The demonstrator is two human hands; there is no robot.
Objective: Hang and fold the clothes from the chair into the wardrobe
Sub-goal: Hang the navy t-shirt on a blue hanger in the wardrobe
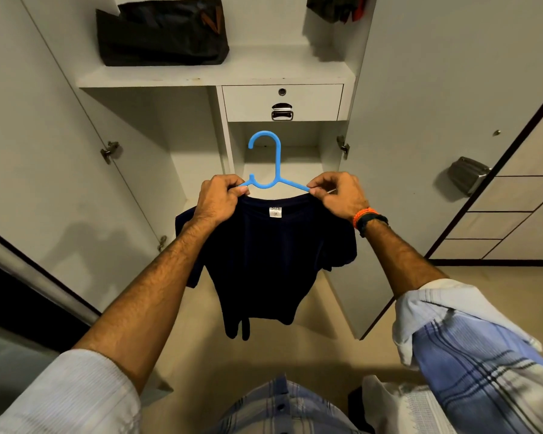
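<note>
Blue hanger (265,161) held upright in front of me, hook at top, curling over to the left. Its long axis, the shoulder bar, runs left to right, roughly level; the stem runs straight up from the middle. Small extra hook on the left arm near the stem.

Dark navy T-shirt (264,261) is on the hanger, hanging down from it, neckline up, hem down. White size tag with "SIZE M" faces me inside the collar. Left sleeve sticks out sideways, right sleeve droops. Bottom edge bunched and uneven, a couple of folds dangling lower.

My left hand (220,198) has fingers curled tight, pinching the left arm of the hanger together with the shirt's shoulder. My right hand (336,195) is likewise curled, thumb and fingertips pinching the right hanger arm at the collar edge. Orange and dark bands on the right wrist.

Shirt and hanger sit in mid-air, in front of the open wardrobe (389,151), below the closed drawer (311,101), not touching any shelf. Black bag (160,32) sits on the shelf above left. Some dark clothing (336,7) hangs at top right.
</note>
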